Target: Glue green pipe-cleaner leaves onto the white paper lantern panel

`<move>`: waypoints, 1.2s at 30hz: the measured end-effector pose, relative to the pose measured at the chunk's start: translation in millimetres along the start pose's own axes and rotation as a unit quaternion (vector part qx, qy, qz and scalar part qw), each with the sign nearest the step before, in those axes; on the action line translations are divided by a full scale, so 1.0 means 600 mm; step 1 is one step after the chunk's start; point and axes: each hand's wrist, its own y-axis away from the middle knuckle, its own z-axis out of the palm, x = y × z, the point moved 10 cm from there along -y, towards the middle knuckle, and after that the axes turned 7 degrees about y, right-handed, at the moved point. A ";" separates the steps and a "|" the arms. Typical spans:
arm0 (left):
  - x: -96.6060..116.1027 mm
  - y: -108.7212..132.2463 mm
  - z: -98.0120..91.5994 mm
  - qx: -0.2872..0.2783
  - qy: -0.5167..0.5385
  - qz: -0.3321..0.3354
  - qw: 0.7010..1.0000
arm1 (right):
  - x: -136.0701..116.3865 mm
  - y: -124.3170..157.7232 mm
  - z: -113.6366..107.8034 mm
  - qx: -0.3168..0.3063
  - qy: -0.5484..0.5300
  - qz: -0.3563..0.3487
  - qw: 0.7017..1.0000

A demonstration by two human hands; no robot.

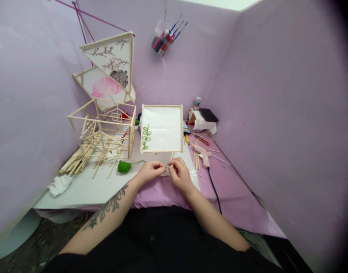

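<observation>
Your left hand (152, 170) has thumb and forefinger pinched on the green yarn (124, 167) near the middle of the tabletop's (85, 195) front edge, with the ball off to that hand's left. Your right hand (179, 173) is just beside it, fingers curled; can't tell if they grip the yarn tip. Wood-framed panel (165, 138) sits beyond both hands, leaf sprig (146, 137) at its near left corner, glue gun (204, 154) toward the tabletop's right edge.

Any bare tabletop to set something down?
Two patches: white board at left front, between crumpled tissue and green yarn ball; pink cloth at right, between the black cord and right wall. Crowded: under the stick frame, among loose sticks, and around the glue gun.
</observation>
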 end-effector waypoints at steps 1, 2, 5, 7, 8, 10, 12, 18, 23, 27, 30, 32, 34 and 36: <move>0.001 0.001 0.000 0.000 -0.003 0.000 1.000 | -0.001 0.000 0.003 -0.010 -0.001 -0.001 1.000; 0.002 0.001 0.001 -0.001 -0.006 0.000 1.000 | -0.002 0.000 0.006 -0.020 -0.002 -0.003 1.000; 0.004 0.003 0.003 -0.004 -0.013 0.001 1.000 | -0.004 0.000 0.010 -0.033 0.000 -0.008 0.999; 0.004 0.003 0.006 -0.009 -0.018 0.002 1.000 | -0.005 0.001 0.013 -0.038 0.004 -0.012 0.999; 0.004 0.003 0.007 -0.011 -0.020 0.003 1.000 | -0.005 0.001 0.015 -0.041 0.007 -0.013 0.999; 0.004 0.003 0.008 -0.016 -0.025 0.006 1.000 | -0.004 0.001 0.017 -0.044 0.013 -0.011 0.999; 0.006 0.003 0.009 -0.020 -0.028 0.010 0.999 | -0.001 0.000 0.017 -0.039 0.010 -0.005 0.999; 0.018 0.003 0.001 0.001 -0.026 0.022 0.999 | 0.022 -0.005 -0.004 0.017 -0.021 0.056 0.998; 0.015 0.002 0.005 -0.008 -0.025 0.034 0.999 | 0.023 -0.004 0.000 0.004 -0.024 0.056 0.998; 0.007 0.001 0.012 -0.025 -0.023 0.034 0.999 | 0.016 -0.003 0.011 -0.020 -0.015 0.035 0.999; 0.006 0.001 0.016 -0.032 -0.023 0.031 0.999 | 0.014 -0.003 0.013 -0.026 -0.008 0.032 0.999; 0.007 0.001 0.017 -0.034 -0.023 0.030 0.999 | 0.014 -0.003 0.013 -0.025 -0.008 0.034 0.999; 0.009 0.002 0.016 -0.031 -0.023 0.030 0.999 | 0.015 -0.003 0.012 -0.024 -0.010 0.036 0.999; 0.012 0.003 0.015 -0.026 -0.022 0.030 0.999 | 0.016 -0.004 0.013 -0.027 -0.011 0.037 0.999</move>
